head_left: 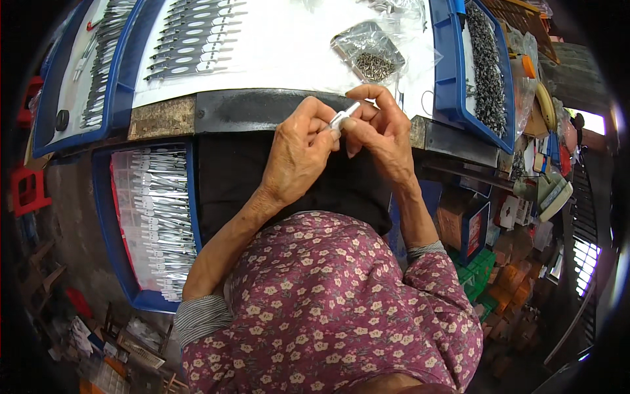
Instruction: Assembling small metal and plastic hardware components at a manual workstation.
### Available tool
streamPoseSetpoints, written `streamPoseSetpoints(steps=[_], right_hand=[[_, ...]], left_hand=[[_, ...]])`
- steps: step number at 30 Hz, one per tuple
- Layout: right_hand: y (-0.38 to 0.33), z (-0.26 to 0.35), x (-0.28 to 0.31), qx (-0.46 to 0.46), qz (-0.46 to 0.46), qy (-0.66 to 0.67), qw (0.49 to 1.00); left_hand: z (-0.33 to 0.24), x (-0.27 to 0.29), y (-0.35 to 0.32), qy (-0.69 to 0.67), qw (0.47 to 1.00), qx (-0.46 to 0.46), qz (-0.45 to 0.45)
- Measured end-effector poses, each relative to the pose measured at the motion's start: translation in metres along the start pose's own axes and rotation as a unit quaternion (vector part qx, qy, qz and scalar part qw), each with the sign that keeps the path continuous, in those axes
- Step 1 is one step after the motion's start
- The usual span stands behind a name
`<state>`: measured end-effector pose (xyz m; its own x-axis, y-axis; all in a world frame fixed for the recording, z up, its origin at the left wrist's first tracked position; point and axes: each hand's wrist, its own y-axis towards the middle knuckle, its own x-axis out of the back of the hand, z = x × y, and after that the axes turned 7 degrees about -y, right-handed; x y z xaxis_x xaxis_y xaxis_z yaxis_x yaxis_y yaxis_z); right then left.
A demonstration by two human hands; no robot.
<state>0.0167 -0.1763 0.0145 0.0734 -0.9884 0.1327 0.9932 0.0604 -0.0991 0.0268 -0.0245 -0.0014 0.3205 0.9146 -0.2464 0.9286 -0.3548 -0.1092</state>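
A: Nearest the camera?
B: Floral maroon blouse (pixel 328 308) with grey striped cuffs; both forearms rise from it toward the bench.

A: Left hand?
B: Left hand (pixel 298 154) curled narrow, thumb and forefinger pinched on the lower end of a small white metal piece (pixel 344 117). Knuckles up.

A: Right hand?
B: Right hand (pixel 382 134) also closed in, fingertips meeting the same piece from the other side. Both hands touch at the tips. The piece sits tilted between them, just above the dark bench edge (pixel 262 108), over a black cloth (pixel 230 177) on the lap.

A: Beside the lap?
B: Blue tray (pixel 108 217) low on the person's left, holding rows of silvery flat parts (pixel 161 223) stacked close.

A: On the bench beyond the hands?
B: White sheet (pixel 289 49). Just past the right hand, a clear plastic bag (pixel 367 46) with a heap of small metal pins (pixel 374 65) spilling at its mouth. Further left, dark slotted blades (pixel 193 36) laid out in a row.

A: Farthest?
B: Blue bin (pixel 449 65) at right, filled with small grey hardware (pixel 489 65); another blue tray (pixel 49 111) at far left with more blades. Cluttered boxes at the right rim, too small to tell apart.
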Motion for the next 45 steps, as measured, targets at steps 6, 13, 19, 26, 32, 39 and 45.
streamPoseSetpoints(steps=[6,13,19,26,32,39,45], right_hand=[[-0.004,-0.003,-0.001,-0.048,0.028,0.080,0.995],[-0.007,-0.006,-0.009,-0.016,0.007,0.019,1.000],[-0.008,-0.013,-0.009,-0.014,0.004,0.046,0.999],[-0.009,-0.010,-0.012,-0.018,0.007,0.146,0.989],[-0.008,-0.006,-0.013,-0.019,0.025,0.169,0.985],[-0.004,-0.004,-0.018,-0.022,0.041,0.120,0.992],[0.015,0.016,-0.018,0.117,0.149,-0.151,0.970]], left_hand=[[-0.017,0.009,-0.002,-0.055,0.992,0.099,0.052],[-0.012,0.011,-0.003,-0.067,0.991,0.107,0.044],[-0.008,0.012,-0.006,-0.158,0.976,0.141,0.044],[-0.010,0.012,-0.006,-0.221,0.956,0.190,0.037],[-0.015,0.015,-0.006,-0.205,0.958,0.194,0.042],[-0.010,0.021,-0.008,-0.158,0.979,0.122,0.045],[-0.020,0.049,-0.007,-0.097,0.984,0.117,0.096]])
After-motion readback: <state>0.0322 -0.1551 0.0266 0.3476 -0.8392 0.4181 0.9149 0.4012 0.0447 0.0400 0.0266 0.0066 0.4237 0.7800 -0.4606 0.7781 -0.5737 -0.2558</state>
